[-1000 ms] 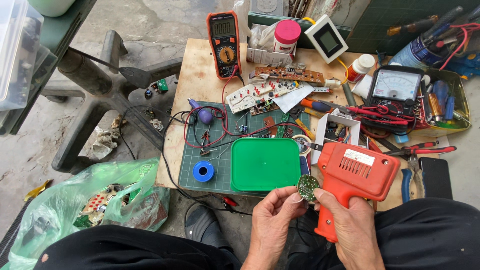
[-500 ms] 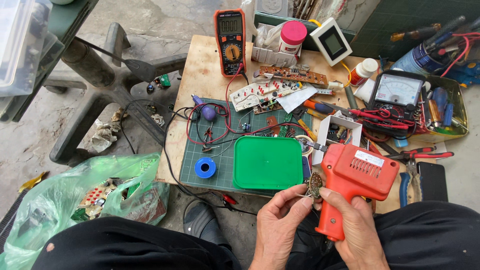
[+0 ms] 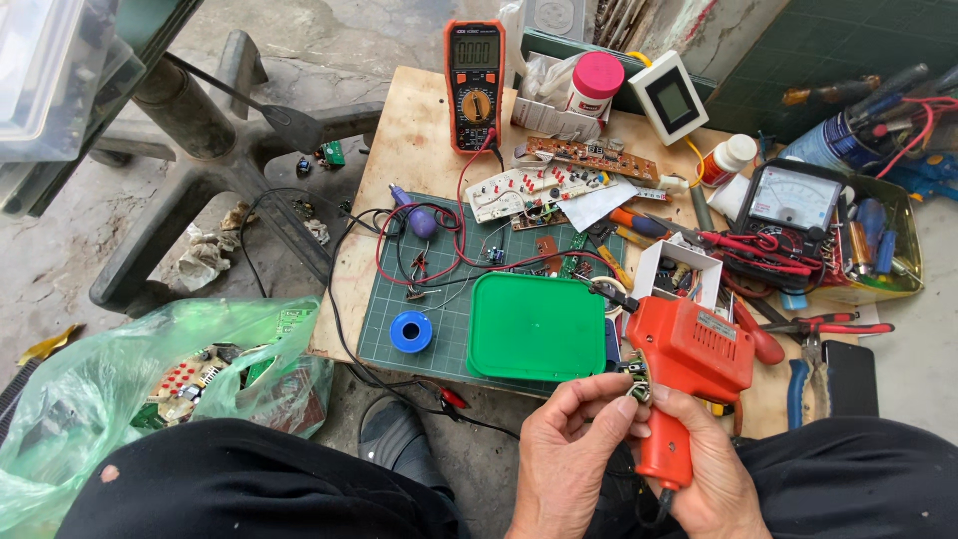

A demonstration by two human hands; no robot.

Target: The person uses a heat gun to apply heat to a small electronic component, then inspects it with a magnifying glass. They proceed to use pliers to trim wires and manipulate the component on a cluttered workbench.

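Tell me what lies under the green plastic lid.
The green plastic lid rests on the green cutting mat, whose grid shows around its edges. Anything directly beneath the lid is covered.

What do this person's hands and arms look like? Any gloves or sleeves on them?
Both hands are bare: no gloves, rings or watch show on the left hand or the right hand. No sleeves reach the wrists in view; the forearms are cut off by the picture's lower edge. Dark trousers cover the legs.
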